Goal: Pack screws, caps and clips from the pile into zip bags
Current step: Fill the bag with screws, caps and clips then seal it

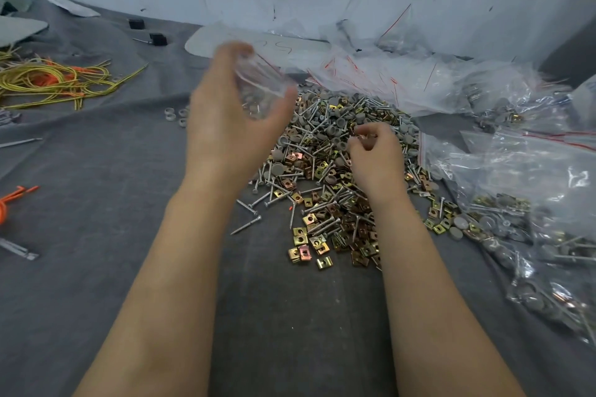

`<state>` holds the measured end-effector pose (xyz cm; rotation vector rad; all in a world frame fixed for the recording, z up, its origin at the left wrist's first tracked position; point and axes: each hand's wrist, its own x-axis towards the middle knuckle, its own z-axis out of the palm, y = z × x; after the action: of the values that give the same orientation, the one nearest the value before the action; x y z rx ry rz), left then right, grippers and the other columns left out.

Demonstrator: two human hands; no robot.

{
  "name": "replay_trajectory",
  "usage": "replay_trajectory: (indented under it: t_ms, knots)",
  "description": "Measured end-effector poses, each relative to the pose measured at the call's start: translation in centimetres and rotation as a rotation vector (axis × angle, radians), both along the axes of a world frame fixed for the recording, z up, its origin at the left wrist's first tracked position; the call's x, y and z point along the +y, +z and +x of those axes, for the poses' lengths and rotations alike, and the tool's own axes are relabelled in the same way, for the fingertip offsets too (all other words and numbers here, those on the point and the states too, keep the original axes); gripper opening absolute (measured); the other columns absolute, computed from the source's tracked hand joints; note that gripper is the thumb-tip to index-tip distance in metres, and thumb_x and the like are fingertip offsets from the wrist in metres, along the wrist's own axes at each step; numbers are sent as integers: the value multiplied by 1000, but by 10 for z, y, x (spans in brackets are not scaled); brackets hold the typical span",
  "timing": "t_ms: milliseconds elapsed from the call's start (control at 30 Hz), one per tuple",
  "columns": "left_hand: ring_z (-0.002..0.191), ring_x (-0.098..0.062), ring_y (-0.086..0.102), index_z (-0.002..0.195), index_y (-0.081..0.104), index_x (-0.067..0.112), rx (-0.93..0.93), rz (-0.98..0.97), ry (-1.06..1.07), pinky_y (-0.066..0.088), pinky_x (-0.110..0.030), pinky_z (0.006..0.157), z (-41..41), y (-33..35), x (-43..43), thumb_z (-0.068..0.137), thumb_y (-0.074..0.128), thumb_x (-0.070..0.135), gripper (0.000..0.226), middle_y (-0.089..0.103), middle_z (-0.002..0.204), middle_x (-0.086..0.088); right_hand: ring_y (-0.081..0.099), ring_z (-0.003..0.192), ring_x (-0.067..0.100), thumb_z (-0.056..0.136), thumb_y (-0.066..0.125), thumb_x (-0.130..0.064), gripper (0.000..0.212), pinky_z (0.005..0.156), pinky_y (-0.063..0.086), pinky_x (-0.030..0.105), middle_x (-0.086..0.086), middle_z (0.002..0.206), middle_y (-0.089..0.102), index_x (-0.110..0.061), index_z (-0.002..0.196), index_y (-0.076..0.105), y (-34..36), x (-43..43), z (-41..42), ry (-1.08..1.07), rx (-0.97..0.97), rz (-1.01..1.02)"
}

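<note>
Left of the counter [96, 171], which is covered in grey cloth: one tangle of yellow and orange wires [48, 80], and one orange wire [13, 200] at the near left edge. Two black blocks [136, 23] lie toward the back wall. Three clear rings [175, 114] lie just left of the left hand.

Left hand [222, 113]: raised above the counter, thumb and fingers curled round one clear zip bag [261, 87]. The bag is blurred; a few grey pieces show inside, count not readable. It is held over the back left edge of the pile.

Pile [329, 177]: one heap of screws, grey caps and brass-coloured clips, centre right on the counter, between and beyond the two forearms. The pieces are too many and too overlapped to count.

Right hand [374, 155]: low over the middle of the pile, fingers curled in, tips pinching a small piece [363, 137]; its kind cannot be told.

Behind the pile: a heap of empty bags [387, 80] with red strips, touching the pile's far edge. Right of the pile: filled bags [532, 235], overlapping, so no count is possible.
</note>
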<state>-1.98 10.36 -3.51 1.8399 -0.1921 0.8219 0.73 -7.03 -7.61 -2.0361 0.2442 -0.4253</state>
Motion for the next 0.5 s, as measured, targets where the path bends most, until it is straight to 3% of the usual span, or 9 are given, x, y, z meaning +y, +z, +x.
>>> replay_trajectory:
  t_ms: [100, 200, 333, 433, 500]
  knots:
    - [81, 0, 57, 120, 51, 25, 252, 362, -157, 45, -18, 68, 1, -17, -15, 78, 72, 44, 50, 60, 96, 16, 56, 60, -4, 95, 54, -11, 18, 52, 46, 12, -9, 78, 60, -24, 105, 62, 7, 1, -5, 76, -63, 290]
    - [89, -14, 61, 124, 49, 22, 294, 459, -188, 52, -36, 79, 3, -26, -26, 79, 72, 42, 55, 63, 104, 5, 62, 64, 0, 92, 60, -8, 14, 64, 52, 19, -9, 74, 65, -21, 94, 66, 16, 5, -9, 152, -145, 482]
    - [90, -17, 61, 123, 48, 22, 272, 453, -208, 52, -41, 79, 4, -26, -29, 79, 72, 41, 54, 64, 104, 3, 66, 71, 3, 86, 69, -17, 15, 63, 50, 19, -5, 80, 70, -25, 98, 64, 21, 13, -12, 306, -164, 375]
    - [86, -12, 60, 119, 50, 22, 262, 426, -211, 51, -33, 75, 5, -25, -27, 78, 73, 41, 50, 64, 101, 5, 68, 73, 4, 89, 66, -22, 6, 63, 51, 21, -8, 76, 73, -26, 93, 65, 21, 18, -14, 358, -123, 308]
    - [82, 5, 57, 123, 50, 23, 271, 359, -200, 45, -11, 67, 5, -24, -22, 78, 74, 43, 54, 63, 100, 10, 66, 69, -1, 94, 59, -21, 5, 71, 52, 22, -9, 72, 72, -23, 93, 64, 21, 16, -13, 247, -164, 284]
